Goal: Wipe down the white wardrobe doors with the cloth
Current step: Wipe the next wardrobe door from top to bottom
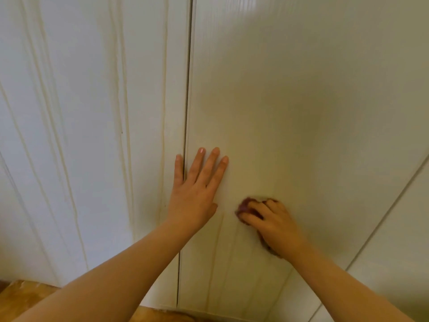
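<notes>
We are viewing two white wardrobe doors standing side by side and meeting at a narrow, dark vertical seam. The left door (92, 112) is showing raised vertical mouldings, with yellowish lines running along their grooves. The right door (290, 101) is presenting a smooth face above and faint vertical grooves low down. The cloth (243, 205), dark purplish-red, is sitting bunched against the lower right door, near the seam. Our right hand (276, 226) is gripping it and covering most of it.

Flat left hand (193, 196), curled right hand (276, 226).
</notes>
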Action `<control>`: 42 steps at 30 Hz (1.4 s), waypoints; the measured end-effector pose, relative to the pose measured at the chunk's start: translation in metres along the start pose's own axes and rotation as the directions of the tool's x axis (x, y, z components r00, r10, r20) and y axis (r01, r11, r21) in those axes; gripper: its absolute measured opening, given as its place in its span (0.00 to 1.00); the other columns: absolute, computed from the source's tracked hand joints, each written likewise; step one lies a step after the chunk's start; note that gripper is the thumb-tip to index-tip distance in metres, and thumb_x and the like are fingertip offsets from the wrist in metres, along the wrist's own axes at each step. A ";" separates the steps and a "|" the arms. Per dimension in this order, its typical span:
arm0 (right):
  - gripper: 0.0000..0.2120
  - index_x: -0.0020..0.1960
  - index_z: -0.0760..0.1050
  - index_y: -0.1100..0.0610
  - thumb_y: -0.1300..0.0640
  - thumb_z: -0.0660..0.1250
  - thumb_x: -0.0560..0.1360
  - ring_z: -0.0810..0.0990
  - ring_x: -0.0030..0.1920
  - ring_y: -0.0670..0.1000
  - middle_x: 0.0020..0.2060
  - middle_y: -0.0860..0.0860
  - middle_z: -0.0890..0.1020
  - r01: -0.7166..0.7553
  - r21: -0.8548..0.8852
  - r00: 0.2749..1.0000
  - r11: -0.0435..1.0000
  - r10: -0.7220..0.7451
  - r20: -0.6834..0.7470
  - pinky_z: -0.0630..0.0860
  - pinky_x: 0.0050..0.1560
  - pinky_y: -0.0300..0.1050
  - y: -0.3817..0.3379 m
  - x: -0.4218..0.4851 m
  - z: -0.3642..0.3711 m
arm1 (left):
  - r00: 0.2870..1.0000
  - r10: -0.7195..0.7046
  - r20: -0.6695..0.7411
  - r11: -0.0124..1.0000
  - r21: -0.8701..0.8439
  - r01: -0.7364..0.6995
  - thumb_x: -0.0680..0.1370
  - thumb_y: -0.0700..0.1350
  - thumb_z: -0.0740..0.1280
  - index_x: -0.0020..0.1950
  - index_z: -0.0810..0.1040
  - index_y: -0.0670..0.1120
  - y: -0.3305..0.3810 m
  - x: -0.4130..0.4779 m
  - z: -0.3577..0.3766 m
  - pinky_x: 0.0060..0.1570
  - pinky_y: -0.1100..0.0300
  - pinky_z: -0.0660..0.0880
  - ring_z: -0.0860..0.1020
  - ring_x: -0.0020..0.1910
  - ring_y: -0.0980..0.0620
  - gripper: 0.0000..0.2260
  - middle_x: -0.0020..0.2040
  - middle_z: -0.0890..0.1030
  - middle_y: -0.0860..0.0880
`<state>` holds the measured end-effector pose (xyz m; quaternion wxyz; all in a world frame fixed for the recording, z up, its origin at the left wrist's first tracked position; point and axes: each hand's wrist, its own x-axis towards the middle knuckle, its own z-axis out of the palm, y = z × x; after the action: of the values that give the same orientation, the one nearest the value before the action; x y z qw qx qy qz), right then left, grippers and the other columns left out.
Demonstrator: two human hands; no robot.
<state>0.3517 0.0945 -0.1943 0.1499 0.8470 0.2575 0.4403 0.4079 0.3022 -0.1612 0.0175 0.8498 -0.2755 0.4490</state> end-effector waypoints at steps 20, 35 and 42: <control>0.20 0.64 0.73 0.60 0.67 0.52 0.76 0.70 0.54 0.59 0.54 0.58 0.81 -0.293 -0.164 0.895 0.942 0.210 -0.393 0.63 0.65 0.55 0.063 0.096 -0.061 | 0.998 -0.048 -0.039 0.998 -0.039 0.046 0.60 0.45 0.76 0.77 0.40 0.43 -0.001 -0.003 0.008 0.71 0.39 0.43 0.40 0.77 0.49 0.57 0.76 0.54 0.46; 0.12 0.54 0.75 0.56 0.64 0.65 0.71 0.71 0.46 0.57 0.49 0.59 0.80 -0.288 -0.065 0.870 0.955 0.233 -0.434 0.66 0.44 0.49 0.052 0.052 -0.049 | 0.996 0.003 -0.090 0.998 -0.063 -0.009 0.66 0.42 0.65 0.75 0.54 0.41 0.019 0.000 0.008 0.71 0.38 0.43 0.39 0.76 0.49 0.39 0.75 0.55 0.44; 0.02 0.41 0.78 0.56 0.61 0.69 0.69 0.74 0.41 0.54 0.44 0.55 0.80 -0.110 0.002 0.994 0.994 0.110 0.000 0.78 0.37 0.44 0.020 -0.023 -0.026 | 0.995 -0.033 -0.095 0.996 -0.085 0.025 0.67 0.44 0.60 0.75 0.53 0.40 0.030 0.000 0.011 0.71 0.41 0.40 0.38 0.76 0.48 0.37 0.75 0.55 0.43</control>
<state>0.3253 0.0655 -0.1858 0.1245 0.8600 0.2109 0.4477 0.4017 0.2742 -0.1742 0.0728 0.8295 -0.2807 0.4773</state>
